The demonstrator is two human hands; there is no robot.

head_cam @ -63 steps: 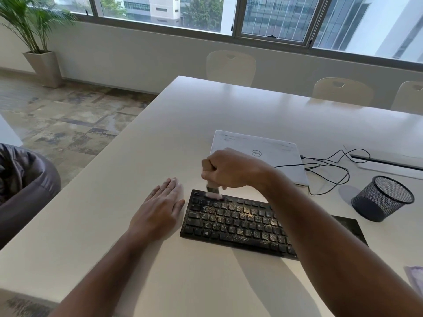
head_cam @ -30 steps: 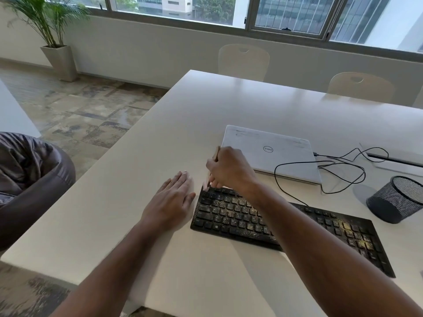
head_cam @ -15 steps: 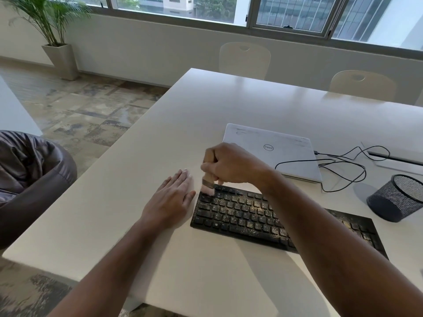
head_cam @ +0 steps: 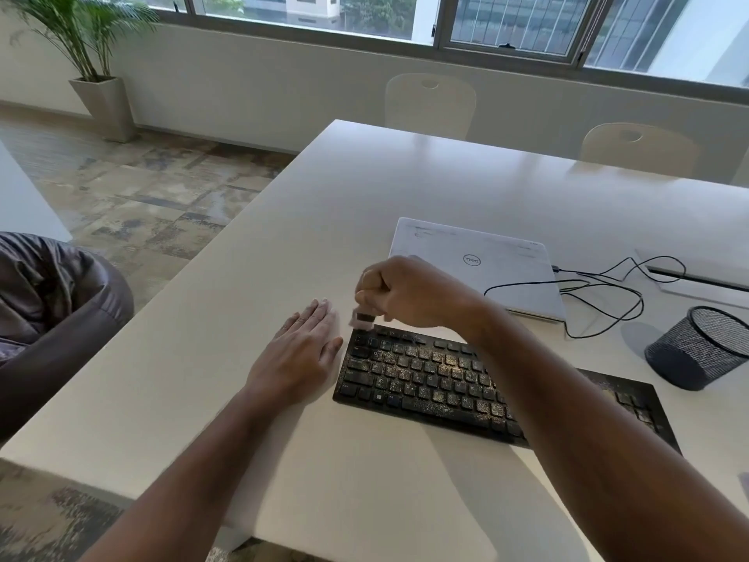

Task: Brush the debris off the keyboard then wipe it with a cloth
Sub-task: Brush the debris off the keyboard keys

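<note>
Fingers of the right hand are curling tight around a small brush, its blurred bristles meeting the far left corner of the black keyboard. Just left of the keyboard, the left hand is lying flat on the white table, fingers straight and together. Pale debris is speckling the keys.
</note>
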